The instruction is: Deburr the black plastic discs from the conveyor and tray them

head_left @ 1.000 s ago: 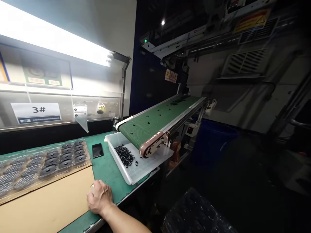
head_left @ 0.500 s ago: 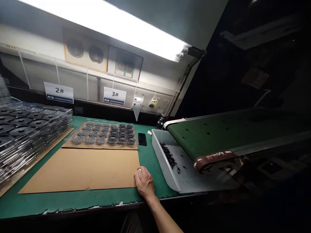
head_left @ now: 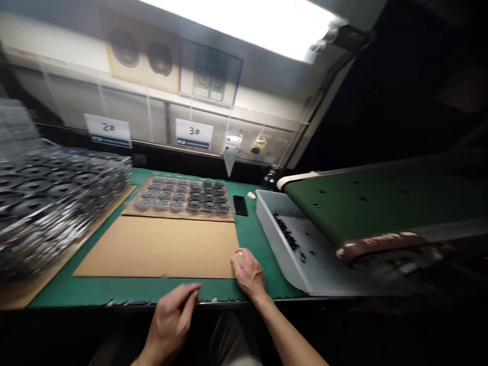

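My right hand (head_left: 249, 274) rests at the right edge of the cardboard sheet (head_left: 156, 249), its fingers closed round a small pale beige piece (head_left: 239, 258). Nearer the table's front edge is my left hand (head_left: 173, 317), thumb and fingertips pinched together. Whatever may be between those fingertips is too small and blurred to name. Beyond the bare cardboard lies a clear plastic tray (head_left: 162, 206), with round black parts (head_left: 194, 204) in its right-hand pockets.
Stacked clear trays with black round parts (head_left: 32, 185) stand on the left. A black phone (head_left: 240, 205) and another pale piece (head_left: 251, 195) lie behind my right hand. To the right, a translucent bin (head_left: 282, 254) holds small black parts beneath a green conveyor belt (head_left: 343, 198).
My left hand has come into view at the bottom, fingers pinched. My right hand keeps its hold on the pale piece at the cardboard's edge. The camera view has shifted.
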{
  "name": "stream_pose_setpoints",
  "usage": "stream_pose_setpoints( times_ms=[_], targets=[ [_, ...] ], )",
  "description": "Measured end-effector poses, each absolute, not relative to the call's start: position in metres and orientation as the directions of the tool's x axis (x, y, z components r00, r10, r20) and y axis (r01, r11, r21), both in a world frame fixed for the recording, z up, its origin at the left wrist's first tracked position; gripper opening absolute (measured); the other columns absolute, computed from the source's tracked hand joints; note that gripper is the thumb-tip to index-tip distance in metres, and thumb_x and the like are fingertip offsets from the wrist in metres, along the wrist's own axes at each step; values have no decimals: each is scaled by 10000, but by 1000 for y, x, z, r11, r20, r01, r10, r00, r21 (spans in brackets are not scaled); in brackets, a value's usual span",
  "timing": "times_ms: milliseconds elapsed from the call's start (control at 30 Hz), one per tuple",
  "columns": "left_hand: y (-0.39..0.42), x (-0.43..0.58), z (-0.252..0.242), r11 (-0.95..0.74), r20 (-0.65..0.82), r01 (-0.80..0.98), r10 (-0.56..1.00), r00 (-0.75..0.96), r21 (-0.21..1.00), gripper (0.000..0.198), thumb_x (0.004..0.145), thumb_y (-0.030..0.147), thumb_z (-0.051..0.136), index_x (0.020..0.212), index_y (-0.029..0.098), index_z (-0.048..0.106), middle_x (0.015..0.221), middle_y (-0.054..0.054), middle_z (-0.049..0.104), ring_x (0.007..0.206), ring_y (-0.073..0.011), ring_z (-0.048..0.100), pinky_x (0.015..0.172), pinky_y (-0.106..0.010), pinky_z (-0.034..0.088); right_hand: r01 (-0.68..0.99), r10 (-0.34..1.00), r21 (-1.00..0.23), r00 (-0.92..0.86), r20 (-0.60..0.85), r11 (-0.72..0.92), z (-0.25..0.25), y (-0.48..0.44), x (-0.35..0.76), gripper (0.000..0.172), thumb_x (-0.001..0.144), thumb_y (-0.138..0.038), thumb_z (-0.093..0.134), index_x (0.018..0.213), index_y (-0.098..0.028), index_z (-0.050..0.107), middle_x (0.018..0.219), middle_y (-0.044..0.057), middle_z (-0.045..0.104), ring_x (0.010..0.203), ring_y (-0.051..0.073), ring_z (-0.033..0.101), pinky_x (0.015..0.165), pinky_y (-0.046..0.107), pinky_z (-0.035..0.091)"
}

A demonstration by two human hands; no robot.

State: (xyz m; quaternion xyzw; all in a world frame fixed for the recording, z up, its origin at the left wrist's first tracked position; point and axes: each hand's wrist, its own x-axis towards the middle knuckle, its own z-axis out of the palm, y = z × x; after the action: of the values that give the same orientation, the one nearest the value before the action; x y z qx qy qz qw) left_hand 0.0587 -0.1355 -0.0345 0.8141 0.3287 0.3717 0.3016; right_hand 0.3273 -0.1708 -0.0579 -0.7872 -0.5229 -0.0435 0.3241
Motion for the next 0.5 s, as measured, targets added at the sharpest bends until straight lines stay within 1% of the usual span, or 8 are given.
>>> stream_pose_setpoints(
  times_ms=[33,100,167,233,300,400,500],
  targets=[
    [-114,54,-28,-624,444,345,760,474,701,327,1051,334,458,1088,215,760,972,-62,781,868,-188,747,809,-296,625,847,800,-477,447,401,-234,-58,-171,328,264,953,-360,477,1103,-216,639,1071,82,701,942,248,670,840,343,509],
    [-69,38,-18,-643,466,448,762,449,621,311,1048,298,455,1082,213,752,998,-73,764,929,-201,726,867,-330,611,834,808,-504,450,381,-226,-59,-169,330,329,957,-428,452,1114,-210,642,1097,93,701,956,268,674,846,373,518],
    [-28,14,-14,-638,475,564,769,428,525,283,1030,257,480,1139,197,734,1130,-113,737,1076,-243,688,959,-403,588,820,814,-525,457,358,-230,-62,-167,335,391,941,-505,461,1119,-211,647,1098,102,704,948,298,676,823,400,523],
    [1,-12,-16,-640,467,638,761,450,428,263,998,247,542,1182,191,721,1278,-143,689,1207,-280,634,1035,-465,557,808,821,-537,465,330,-242,-66,-164,340,419,917,-561,483,1102,-224,649,1091,103,710,938,327,680,787,417,525],
    [15,-35,-22,-664,436,660,740,512,351,273,973,257,593,1210,201,718,1356,-139,661,1271,-288,606,1096,-486,525,793,820,-529,500,280,-303,-68,-162,344,455,891,-622,491,1094,-251,659,1072,90,722,909,342,690,740,420,529],
    [19,-52,-33,-697,387,655,713,585,293,341,985,268,578,1300,203,691,1419,-127,642,1326,-281,588,1177,-489,466,749,805,-513,568,172,-419,-68,-159,349,515,845,-706,495,1095,-295,677,1027,71,739,873,361,705,699,435,542],
    [17,-53,-40,-688,369,671,721,586,277,391,1013,270,522,1371,177,650,1480,-144,600,1391,-294,542,1227,-512,408,713,790,-505,606,96,-486,-73,-160,358,541,804,-752,524,1088,-324,695,1012,67,747,845,378,714,667,456,560]
  ],
)
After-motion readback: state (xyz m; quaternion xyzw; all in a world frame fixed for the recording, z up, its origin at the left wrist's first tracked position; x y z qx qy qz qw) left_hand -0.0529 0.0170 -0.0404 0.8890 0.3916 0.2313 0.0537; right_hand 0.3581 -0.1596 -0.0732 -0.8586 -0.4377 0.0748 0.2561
